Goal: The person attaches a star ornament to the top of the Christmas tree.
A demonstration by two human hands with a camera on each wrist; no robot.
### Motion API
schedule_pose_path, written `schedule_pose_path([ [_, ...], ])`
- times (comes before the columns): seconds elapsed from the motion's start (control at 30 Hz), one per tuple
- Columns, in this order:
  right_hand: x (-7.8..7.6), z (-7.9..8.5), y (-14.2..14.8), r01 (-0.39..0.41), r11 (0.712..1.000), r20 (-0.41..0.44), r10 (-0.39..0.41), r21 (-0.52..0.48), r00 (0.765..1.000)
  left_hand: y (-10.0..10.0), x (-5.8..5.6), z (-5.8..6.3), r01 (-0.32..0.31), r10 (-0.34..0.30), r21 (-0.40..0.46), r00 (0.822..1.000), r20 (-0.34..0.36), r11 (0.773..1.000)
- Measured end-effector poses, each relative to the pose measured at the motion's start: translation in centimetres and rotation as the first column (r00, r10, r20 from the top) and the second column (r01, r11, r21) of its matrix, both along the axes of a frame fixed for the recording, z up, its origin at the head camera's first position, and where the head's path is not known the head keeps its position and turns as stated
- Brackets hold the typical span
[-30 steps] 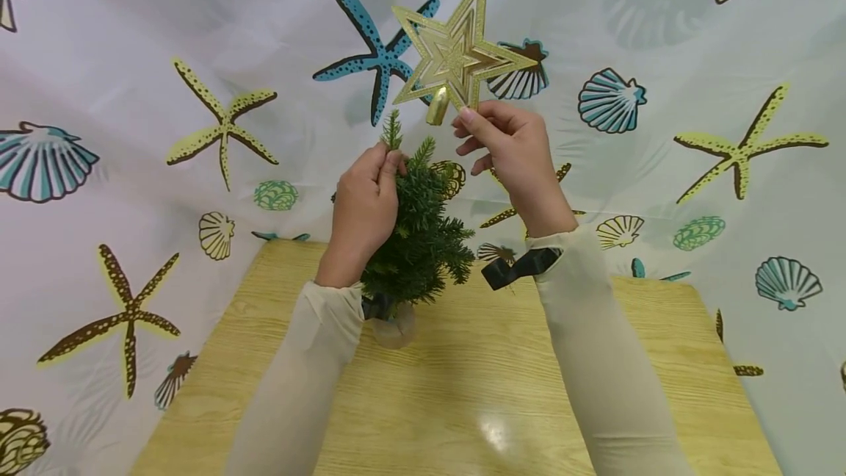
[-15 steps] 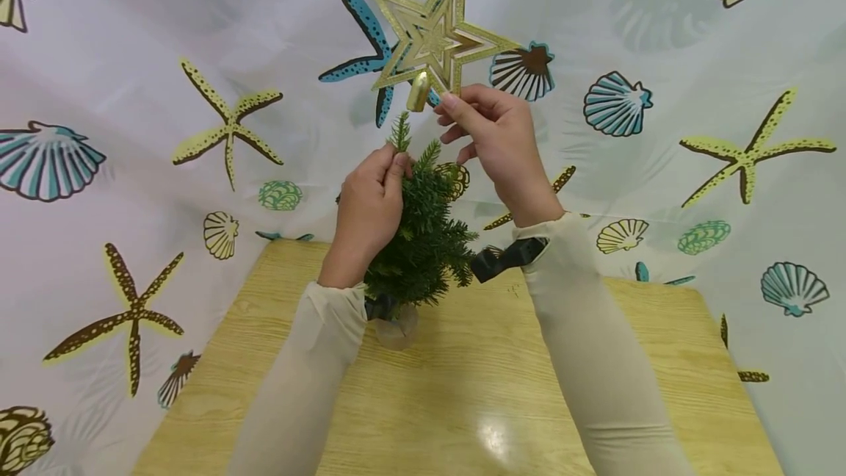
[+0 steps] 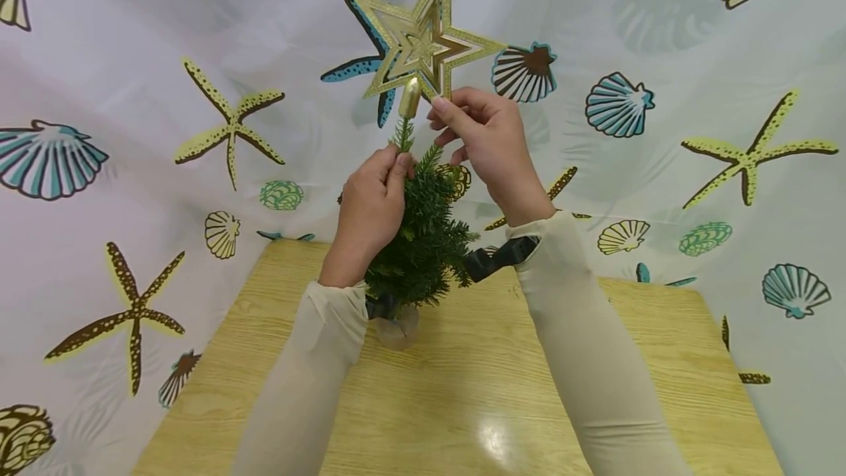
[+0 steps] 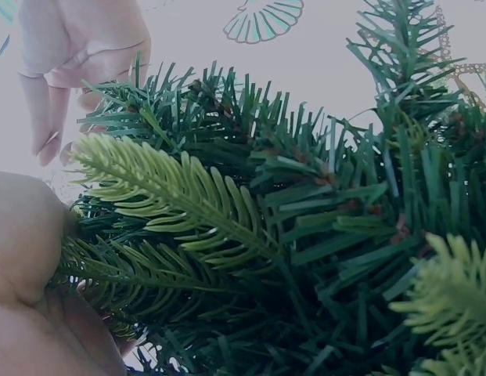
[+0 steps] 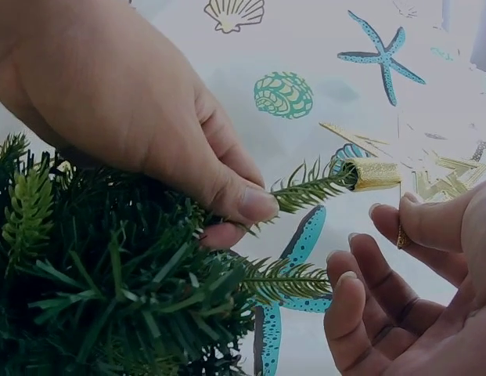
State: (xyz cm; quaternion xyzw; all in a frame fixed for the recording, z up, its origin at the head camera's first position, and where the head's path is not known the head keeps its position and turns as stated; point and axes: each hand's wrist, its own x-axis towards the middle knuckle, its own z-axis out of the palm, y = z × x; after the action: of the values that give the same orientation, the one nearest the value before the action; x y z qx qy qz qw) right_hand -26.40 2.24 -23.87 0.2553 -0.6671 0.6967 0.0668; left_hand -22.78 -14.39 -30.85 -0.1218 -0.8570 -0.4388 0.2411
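A small artificial Christmas tree (image 3: 426, 233) stands on the table, its top sprig (image 5: 309, 186) pointing up. My left hand (image 3: 371, 204) pinches that sprig below its tip between thumb and forefinger. My right hand (image 3: 492, 139) pinches a lower point of a gold star tree topper (image 3: 423, 46) between thumb and forefinger, its other fingers loosely bent. In the right wrist view the topper's hollow gold sleeve (image 5: 376, 174) has the sprig's tip at its mouth. Tree branches (image 4: 305, 211) fill most of the left wrist view and partly hide the left fingers.
The wooden table (image 3: 449, 388) reaches back to a white cloth backdrop (image 3: 119, 42) printed with shells and starfish. A pale round base (image 3: 398, 329) shows beneath the tree. A black strap with a dark device (image 3: 499, 259) sits on the right wrist.
My right hand has carried the star left, over the tree's top, and its sleeve has come down onto the sprig's tip. My left hand keeps its pinch, hardly moved.
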Motion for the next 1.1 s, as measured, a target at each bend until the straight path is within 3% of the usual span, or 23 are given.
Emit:
schedule_pose_path([
  [0.53,0.08,-0.14,-0.35,0.106,0.984,-0.122,-0.089,0.141,0.989,0.04,0.06,0.15,-0.013,0.013,-0.009,0.999,0.029,1.0],
  [1.1,0.36,-0.71,-0.22,0.134,0.968,-0.177,-0.097,0.214,0.979,0.03,0.08,0.12,-0.023,0.024,-0.052,1.0,0.02,0.998],
])
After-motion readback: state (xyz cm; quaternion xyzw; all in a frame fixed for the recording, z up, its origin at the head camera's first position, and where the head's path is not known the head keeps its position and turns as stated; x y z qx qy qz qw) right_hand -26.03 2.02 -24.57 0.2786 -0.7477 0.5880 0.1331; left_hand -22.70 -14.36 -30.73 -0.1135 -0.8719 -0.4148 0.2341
